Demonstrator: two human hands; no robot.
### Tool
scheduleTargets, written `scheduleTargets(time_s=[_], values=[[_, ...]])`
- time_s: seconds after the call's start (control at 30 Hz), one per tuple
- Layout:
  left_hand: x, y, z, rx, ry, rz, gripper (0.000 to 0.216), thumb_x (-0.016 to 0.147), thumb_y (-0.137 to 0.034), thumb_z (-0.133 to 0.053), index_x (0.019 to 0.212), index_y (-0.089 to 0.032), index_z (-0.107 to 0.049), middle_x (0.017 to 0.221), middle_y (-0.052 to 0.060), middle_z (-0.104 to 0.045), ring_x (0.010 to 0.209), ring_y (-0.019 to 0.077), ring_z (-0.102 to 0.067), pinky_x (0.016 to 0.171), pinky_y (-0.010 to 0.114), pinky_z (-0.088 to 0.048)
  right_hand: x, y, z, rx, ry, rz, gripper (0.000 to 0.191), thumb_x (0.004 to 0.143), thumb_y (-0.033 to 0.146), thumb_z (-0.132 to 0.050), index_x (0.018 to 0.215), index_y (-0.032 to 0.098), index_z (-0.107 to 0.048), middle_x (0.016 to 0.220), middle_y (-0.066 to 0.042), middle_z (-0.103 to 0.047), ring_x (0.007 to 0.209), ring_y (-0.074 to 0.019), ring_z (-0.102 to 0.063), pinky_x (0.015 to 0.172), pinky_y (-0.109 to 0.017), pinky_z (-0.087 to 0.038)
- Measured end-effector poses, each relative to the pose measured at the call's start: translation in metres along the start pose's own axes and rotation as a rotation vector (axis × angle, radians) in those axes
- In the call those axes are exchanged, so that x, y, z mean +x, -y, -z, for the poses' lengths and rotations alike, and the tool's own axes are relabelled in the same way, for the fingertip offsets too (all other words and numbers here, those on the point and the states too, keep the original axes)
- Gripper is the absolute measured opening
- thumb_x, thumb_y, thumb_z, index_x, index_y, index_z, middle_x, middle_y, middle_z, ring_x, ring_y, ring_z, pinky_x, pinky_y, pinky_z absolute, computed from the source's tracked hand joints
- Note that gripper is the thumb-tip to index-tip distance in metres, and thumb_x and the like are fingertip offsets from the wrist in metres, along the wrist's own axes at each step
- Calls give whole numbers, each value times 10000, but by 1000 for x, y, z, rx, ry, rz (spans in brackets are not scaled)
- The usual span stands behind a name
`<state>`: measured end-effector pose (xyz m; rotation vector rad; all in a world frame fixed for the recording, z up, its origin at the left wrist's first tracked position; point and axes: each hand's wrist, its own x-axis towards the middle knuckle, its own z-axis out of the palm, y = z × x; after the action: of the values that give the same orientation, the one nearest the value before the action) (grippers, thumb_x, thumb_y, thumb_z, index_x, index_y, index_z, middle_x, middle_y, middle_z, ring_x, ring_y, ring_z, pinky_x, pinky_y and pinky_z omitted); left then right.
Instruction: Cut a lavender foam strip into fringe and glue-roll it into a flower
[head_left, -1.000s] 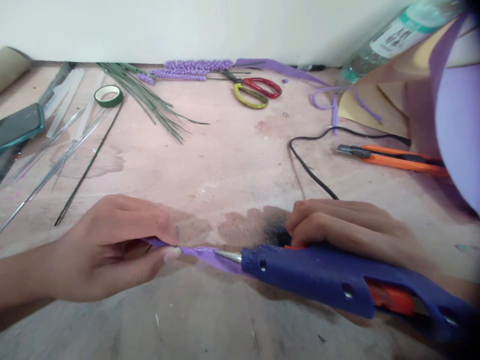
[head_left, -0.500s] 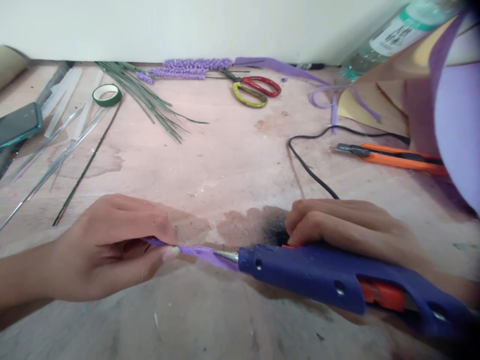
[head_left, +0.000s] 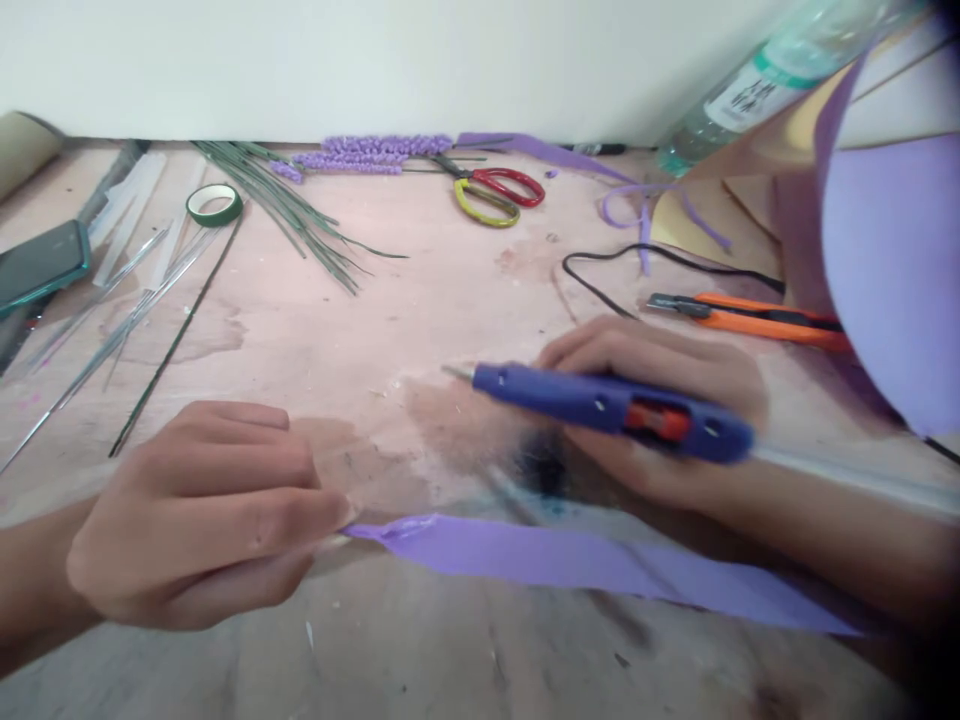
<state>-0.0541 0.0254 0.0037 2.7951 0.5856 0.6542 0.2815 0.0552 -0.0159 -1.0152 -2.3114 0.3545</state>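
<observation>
My left hand point(head_left: 217, 515), at the lower left, is closed on the narrow gathered end of a purple paper strip point(head_left: 525, 550). From my fingertips the strip stretches right, widening, with a shiny patch close to the pinch. My right hand point(head_left: 667, 370) wraps round a blue hot glue gun point(head_left: 600, 400) with a red part showing in its side. Its metal nozzle points left, above and apart from the strip. A clear glue stick point(head_left: 847, 475) sticks out of the gun's rear. The gun's grip is mostly hidden by blur and my hand.
Red-and-yellow scissors point(head_left: 499, 195), purple flower stems point(head_left: 382, 150) and green stems point(head_left: 300, 215) lie at the back. Green tape point(head_left: 214, 205), wires point(head_left: 135, 320) and a phone point(head_left: 45, 265) are left. An orange cutter point(head_left: 772, 320), black cord point(head_left: 592, 275), purple paper point(head_left: 892, 270) and bottle point(head_left: 757, 90) are right.
My right hand has lifted the glue gun up and away from the strip. My left hand has turned over slightly, still pinching the strip, and more of the strip now shows.
</observation>
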Motion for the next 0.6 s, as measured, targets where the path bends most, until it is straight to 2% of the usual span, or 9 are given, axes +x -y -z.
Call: scheduleTargets(time_s=[0.07,0.13,0.2,0.27,0.33,0.4,0.47,0.5,0.6], values=[[-3,-1,0,21,14,4,129,983,-176,-527,1083,-236,-584,700,3,-728,583,183,-685,528,307,-537,12,-17,4,-268,-8,-35,108,885,328,-618,938,234,-625,975,-88,-659,794,-230,-636,637,-356,-481],[-5,0,-1,12,19,32,127,992,-178,-523,1089,-240,-577,742,0,-735,599,173,-685,552,290,-546,25,-36,10,-501,92,-89,282,881,341,-590,1120,196,-632,1131,-164,-631,901,-289,-633,688,-402,-484],[-5,1,-4,-17,-4,65,134,995,-160,-514,1086,-237,-577,770,0,-736,605,158,-681,556,268,-537,36,-51,20,-594,229,-110,400,900,241,-514,1272,116,-590,1267,-228,-600,1104,-339,-605,865,-475,-470],[-3,1,-9,-62,-21,81,150,985,-135,-518,1089,-224,-579,792,7,-734,604,148,-670,547,260,-513,44,-53,28,-605,255,-122,468,920,165,-383,1337,62,-569,1393,-232,-562,1284,-379,-514,984,-536,-377],[-2,0,-15,-104,-44,100,162,971,-116,-525,1085,-215,-585,813,14,-737,602,144,-655,543,265,-489,45,-37,31,-537,171,-109,490,939,167,-315,1335,71,-587,1440,-197,-548,1337,-393,-460,1016,-555,-321],[0,-2,-18,-114,-83,125,162,973,-117,-528,1081,-216,-596,816,13,-744,608,144,-657,545,265,-479,39,-5,26,-349,101,-48,399,965,217,-403,1292,99,-598,1354,-191,-591,1294,-347,-495,1067,-520,-327],[1,-4,-18,-74,-132,139,143,985,-133,-529,1067,-219,-608,794,6,-746,601,140,-666,531,254,-466,32,33,14,-37,138,-21,347,978,296,-529,1265,105,-567,1236,-165,-623,1144,-266,-591,1004,-436,-447],[1,-6,-18,-43,-143,140,136,989,-139,-527,1060,-217,-614,758,-4,-736,575,133,-655,516,246,-453,28,51,7,93,247,-20,421,938,354,-632,1270,108,-553,1216,-154,-637,1105,-260,-616,946,-417,-495],[2,-8,-16,39,-167,149,134,978,-131,-522,1025,-201,-625,652,-28,-679,497,118,-584,491,243,-409,21,83,-16,289,402,-154,512,805,295,-789,1235,159,-545,1126,-82,-672,907,-201,-650,761,-336,-524]])
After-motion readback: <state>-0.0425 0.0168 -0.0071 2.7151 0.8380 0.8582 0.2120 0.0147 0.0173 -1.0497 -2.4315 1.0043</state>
